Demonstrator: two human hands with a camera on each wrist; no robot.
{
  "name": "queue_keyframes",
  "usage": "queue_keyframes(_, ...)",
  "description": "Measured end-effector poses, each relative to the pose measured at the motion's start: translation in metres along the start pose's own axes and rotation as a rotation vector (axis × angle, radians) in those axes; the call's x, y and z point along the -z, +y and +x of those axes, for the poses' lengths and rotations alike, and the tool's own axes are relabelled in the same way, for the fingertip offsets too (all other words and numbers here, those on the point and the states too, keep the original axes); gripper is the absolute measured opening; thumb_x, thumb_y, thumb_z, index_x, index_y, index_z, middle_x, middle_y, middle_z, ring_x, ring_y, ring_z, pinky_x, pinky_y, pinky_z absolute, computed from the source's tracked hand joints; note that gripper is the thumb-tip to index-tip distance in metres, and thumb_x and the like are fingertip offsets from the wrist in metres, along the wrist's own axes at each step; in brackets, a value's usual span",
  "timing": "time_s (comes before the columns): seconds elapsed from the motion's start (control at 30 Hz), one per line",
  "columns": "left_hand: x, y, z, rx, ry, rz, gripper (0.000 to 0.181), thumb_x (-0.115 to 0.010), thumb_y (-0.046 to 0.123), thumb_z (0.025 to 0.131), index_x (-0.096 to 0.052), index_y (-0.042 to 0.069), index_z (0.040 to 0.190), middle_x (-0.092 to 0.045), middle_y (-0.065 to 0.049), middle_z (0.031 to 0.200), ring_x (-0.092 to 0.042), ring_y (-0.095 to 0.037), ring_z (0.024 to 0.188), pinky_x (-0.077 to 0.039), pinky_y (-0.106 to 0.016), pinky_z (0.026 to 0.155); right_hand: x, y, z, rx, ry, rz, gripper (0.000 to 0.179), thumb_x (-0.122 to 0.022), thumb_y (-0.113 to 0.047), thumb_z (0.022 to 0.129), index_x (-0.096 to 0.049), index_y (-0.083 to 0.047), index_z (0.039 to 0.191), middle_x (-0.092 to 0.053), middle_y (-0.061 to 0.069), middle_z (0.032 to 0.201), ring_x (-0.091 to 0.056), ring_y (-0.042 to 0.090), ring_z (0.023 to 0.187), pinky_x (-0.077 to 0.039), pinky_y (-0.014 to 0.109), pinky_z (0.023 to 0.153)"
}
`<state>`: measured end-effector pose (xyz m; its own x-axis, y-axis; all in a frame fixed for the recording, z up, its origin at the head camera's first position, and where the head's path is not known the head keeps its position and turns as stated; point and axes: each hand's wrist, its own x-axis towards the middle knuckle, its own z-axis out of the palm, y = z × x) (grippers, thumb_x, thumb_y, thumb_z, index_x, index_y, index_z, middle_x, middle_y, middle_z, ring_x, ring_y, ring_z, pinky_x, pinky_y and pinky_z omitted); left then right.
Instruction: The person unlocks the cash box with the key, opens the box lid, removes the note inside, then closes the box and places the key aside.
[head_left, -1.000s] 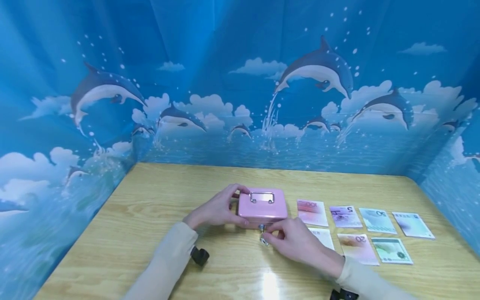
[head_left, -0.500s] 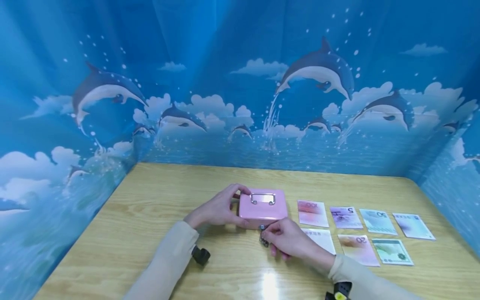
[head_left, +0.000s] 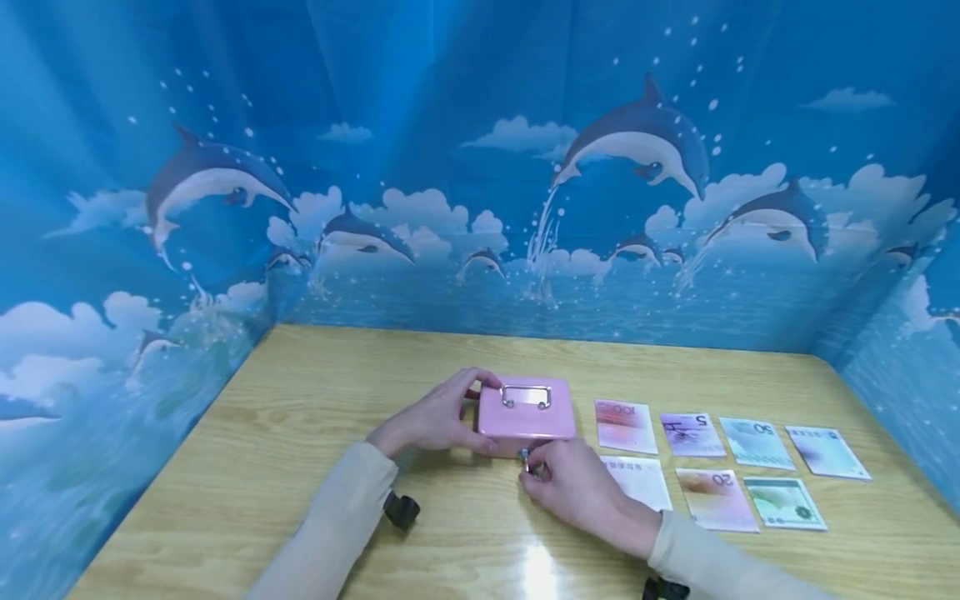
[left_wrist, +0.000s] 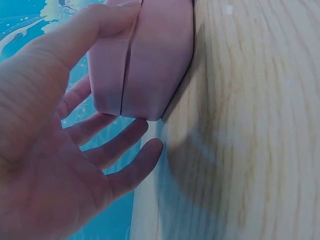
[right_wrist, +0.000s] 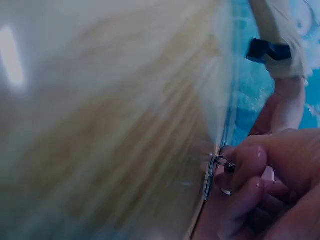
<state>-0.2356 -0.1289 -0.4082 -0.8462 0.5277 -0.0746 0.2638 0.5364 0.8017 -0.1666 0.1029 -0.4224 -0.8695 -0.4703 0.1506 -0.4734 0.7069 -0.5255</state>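
Observation:
A pink cash box [head_left: 525,417] with a folding metal handle [head_left: 525,396] on its lid stands shut in the middle of the table. My left hand [head_left: 435,417] grips its left end, thumb at the front and fingers round the back; the left wrist view shows the thumb on the seam under the lid. At the front lock my right hand [head_left: 577,487] pinches a key [head_left: 524,456] between thumb and forefinger. A second key on a ring [right_wrist: 210,175] dangles beside the fingertips in the right wrist view. The pinched key is mostly hidden by the fingers.
Several banknotes lie in two rows right of the box, among them a red 100 note [head_left: 626,427], a purple 5 note [head_left: 692,435] and a brown 20 note [head_left: 717,500]. Behind the wooden table [head_left: 337,367] hangs a blue dolphin curtain [head_left: 450,167].
My right hand has turned at the lock: half a second ago its lower fingers showed beneath it, and now the hand is rolled over again. The left hand and box stay put.

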Motion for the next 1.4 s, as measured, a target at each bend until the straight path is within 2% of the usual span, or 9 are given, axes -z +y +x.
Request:
queue_keyframes(0.1,0.000,-0.001,0.000,0.003,-0.002,-0.004,0.083,-0.093,0.030,0.074,-0.045,0.026,0.142,-0.046,-0.002,0.153,-0.050,-0.031,0.141,-0.043,-0.053,0.118,-0.002,-0.002,-0.001,0.079,0.071,-0.150,0.009,-0.079,-0.010,0.080,-0.073,-0.013,0.073,-0.061,-0.010,0.064,-0.046,-0.002,0.056,-0.044,0.016,0.052)
queue_keyframes(0.2,0.000,-0.001,0.000,0.005,-0.004,-0.015,0.084,-0.093,0.029,0.074,-0.045,0.026,0.142,-0.046,-0.003,0.153,-0.050,-0.032,0.141,-0.042,-0.053,0.118,-0.002,-0.004,-0.001,0.099,0.086,-0.202,0.011,-0.080,-0.011,0.079,-0.072,-0.014,0.073,-0.064,-0.008,0.068,-0.049,-0.001,0.059,-0.046,0.015,0.054)
queue_keyframes(0.33,0.001,0.001,0.001,-0.009,-0.008,0.001,0.087,-0.093,0.029,0.073,-0.043,0.025,0.145,-0.046,-0.003,0.153,-0.049,-0.032,0.141,-0.041,-0.053,0.118,0.001,-0.004,0.000,0.088,0.051,-0.176,0.008,-0.079,-0.013,0.081,-0.073,-0.012,0.076,-0.065,-0.006,0.068,-0.047,-0.002,0.057,-0.044,0.015,0.052)
queue_keyframes(0.6,0.001,0.000,0.006,-0.080,-0.021,0.111,0.105,-0.094,0.031,0.071,-0.034,0.021,0.156,-0.043,-0.003,0.155,-0.044,-0.023,0.143,-0.035,-0.052,0.123,0.004,-0.003,0.005,0.060,-0.002,-0.130,0.026,-0.078,-0.023,0.088,-0.067,-0.016,0.066,-0.052,-0.013,0.053,-0.038,-0.003,0.044,-0.037,0.016,0.042)
queue_keyframes(0.8,-0.001,-0.001,0.009,-0.099,-0.015,0.147,0.102,-0.093,0.028,0.070,-0.037,0.019,0.155,-0.047,-0.002,0.151,-0.048,-0.020,0.137,-0.038,-0.048,0.121,0.003,-0.003,0.009,0.028,-0.002,-0.113,0.031,-0.076,-0.018,0.087,-0.060,-0.020,0.061,-0.049,-0.014,0.051,-0.039,-0.002,0.044,-0.037,0.017,0.041)
queue_keyframes(1.03,-0.002,-0.001,0.012,-0.104,0.008,0.183,0.100,-0.092,0.031,0.071,-0.038,0.019,0.154,-0.048,-0.002,0.150,-0.048,-0.020,0.137,-0.039,-0.047,0.121,0.003,-0.002,0.014,-0.031,-0.038,-0.101,0.032,-0.071,-0.014,0.085,-0.056,-0.020,0.058,-0.044,-0.014,0.048,-0.037,0.000,0.042,-0.034,0.018,0.039)
queue_keyframes(1.4,0.000,-0.001,0.016,-0.108,0.019,0.177,0.100,-0.093,0.028,0.071,-0.038,0.017,0.154,-0.050,-0.004,0.148,-0.049,-0.022,0.137,-0.038,-0.046,0.121,0.001,0.002,0.020,-0.050,-0.078,-0.027,0.038,-0.067,-0.009,0.083,-0.047,-0.020,0.053,-0.037,-0.014,0.048,-0.034,0.001,0.043,-0.027,0.016,0.039)
